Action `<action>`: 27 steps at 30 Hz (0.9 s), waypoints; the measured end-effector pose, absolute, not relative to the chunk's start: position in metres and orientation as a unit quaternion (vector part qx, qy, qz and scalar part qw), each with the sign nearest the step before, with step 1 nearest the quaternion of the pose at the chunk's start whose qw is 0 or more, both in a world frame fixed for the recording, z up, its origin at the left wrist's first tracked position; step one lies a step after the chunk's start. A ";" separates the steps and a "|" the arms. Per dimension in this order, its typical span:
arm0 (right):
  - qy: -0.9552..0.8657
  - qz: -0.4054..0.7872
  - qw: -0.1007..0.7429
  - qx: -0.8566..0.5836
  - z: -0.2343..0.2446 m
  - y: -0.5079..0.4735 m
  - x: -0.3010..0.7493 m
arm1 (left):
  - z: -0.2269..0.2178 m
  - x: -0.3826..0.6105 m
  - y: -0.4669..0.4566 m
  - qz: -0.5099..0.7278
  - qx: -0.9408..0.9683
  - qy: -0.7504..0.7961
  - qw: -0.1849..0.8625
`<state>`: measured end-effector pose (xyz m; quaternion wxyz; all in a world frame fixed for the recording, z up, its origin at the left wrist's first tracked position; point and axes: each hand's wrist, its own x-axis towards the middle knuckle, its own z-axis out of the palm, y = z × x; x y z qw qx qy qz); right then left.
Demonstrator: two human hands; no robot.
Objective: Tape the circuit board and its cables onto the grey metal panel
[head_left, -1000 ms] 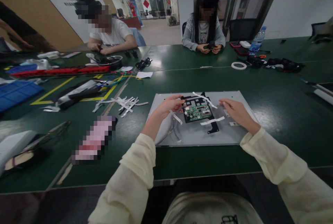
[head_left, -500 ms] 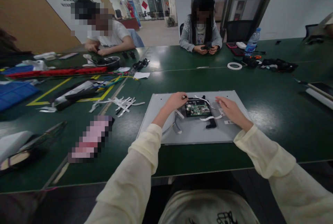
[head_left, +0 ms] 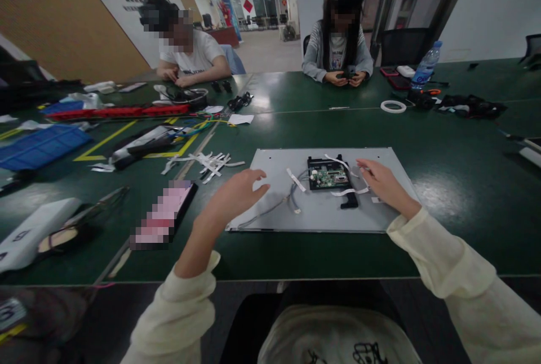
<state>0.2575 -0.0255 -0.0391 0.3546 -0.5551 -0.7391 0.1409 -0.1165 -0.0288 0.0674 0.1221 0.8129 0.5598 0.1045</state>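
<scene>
A grey metal panel (head_left: 270,161) lies flat in front of me on the table. On it sits a green circuit board (head_left: 328,177) in a black frame, with white tape strips (head_left: 350,191) across its right side. A grey cable (head_left: 291,195) runs from the board's left over the panel, with another white strip on it. My left hand (head_left: 236,198) hovers over the panel's left edge, thumb and fingers apart, holding nothing. Just right of the board, my right hand (head_left: 382,181) has its fingers stretched toward the tape ends; nothing is visible in it.
Loose white strips (head_left: 213,165) and a phone (head_left: 167,214) lie left of the panel. Farther left are a blue basket (head_left: 46,144) and red parts (head_left: 122,111). A tape roll (head_left: 393,106) and water bottle (head_left: 426,65) stand behind right. Two people sit opposite.
My left hand has left the top left of the black frame, moving left and toward me, with its fingers spread. The right hand stays beside the board. The view has shifted slightly left.
</scene>
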 end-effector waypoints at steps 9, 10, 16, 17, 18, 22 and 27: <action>-0.753 0.126 0.342 -0.548 -0.041 -0.027 0.259 | 0.040 -0.137 -0.096 0.104 0.779 0.610 0.105; -0.754 0.123 0.343 -0.546 -0.040 -0.027 0.259 | 0.038 -0.137 -0.097 0.103 0.775 0.615 0.100; -0.748 0.140 0.356 -0.543 -0.038 -0.029 0.258 | 0.036 -0.143 -0.095 0.090 0.759 0.636 0.108; -0.744 0.147 0.359 -0.544 -0.037 -0.029 0.258 | 0.036 -0.144 -0.094 0.091 0.759 0.635 0.107; -0.742 0.151 0.360 -0.545 -0.037 -0.029 0.258 | 0.036 -0.145 -0.093 0.092 0.760 0.634 0.107; -0.740 0.158 0.353 -0.551 -0.034 -0.032 0.256 | 0.035 -0.148 -0.092 0.097 0.761 0.631 0.117; -0.732 0.160 0.349 -0.563 -0.029 -0.033 0.254 | 0.045 -0.141 -0.088 0.077 0.777 0.617 0.096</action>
